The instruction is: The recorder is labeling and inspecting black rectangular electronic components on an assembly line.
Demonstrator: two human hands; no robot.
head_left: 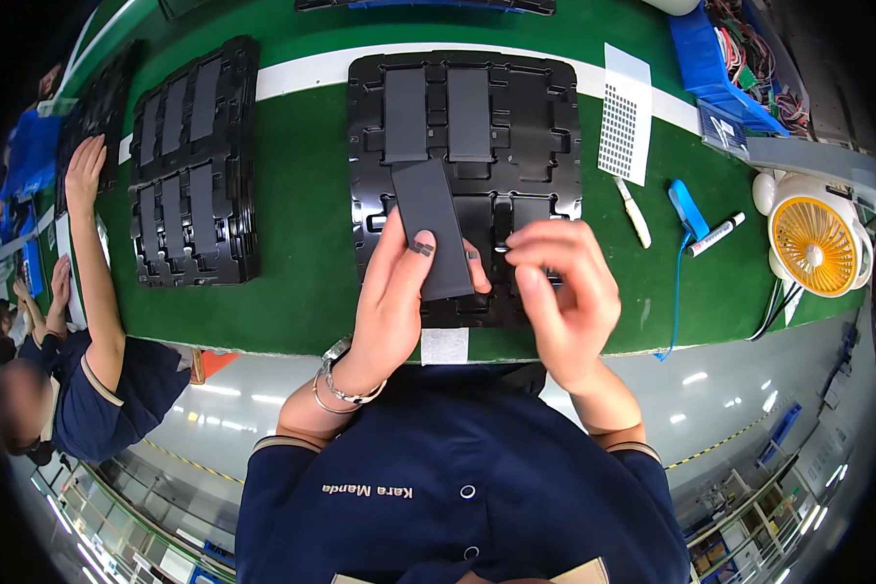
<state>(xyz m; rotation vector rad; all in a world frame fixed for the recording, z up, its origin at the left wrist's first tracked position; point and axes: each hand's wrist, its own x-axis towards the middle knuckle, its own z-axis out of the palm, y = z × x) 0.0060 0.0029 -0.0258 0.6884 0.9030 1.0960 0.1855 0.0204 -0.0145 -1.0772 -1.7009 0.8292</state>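
Bench (pixel 302 224): green, spread beneath all the work.
Tray (pixel 540 88): black, moulded, flat on the bench, with two dark panels (pixel 468 112) (pixel 405 112) lying side by side towards 12 o'clock.
Slab (pixel 440 209): long, dark grey, held over the tray's 7 o'clock part, upper end leaning towards 11 o'clock.
Slab step: judged to be close handwork, held up rather than bedded in a pocket.
Slab's next move: seems to call for a steady hold from one side and fine fingertip control from the other.
Left hand (pixel 384 268): clamped on the slab from 7 o'clock, thumb across the face, fingers wrapped behind to the far edge.
Right hand (pixel 574 292): at 4 o'clock from the slab, near but apart, thumb and forefinger curled close; cannot tell whether pinching anything.
Dark patches (pixel 420 249): on the left thumb, too small to identify.
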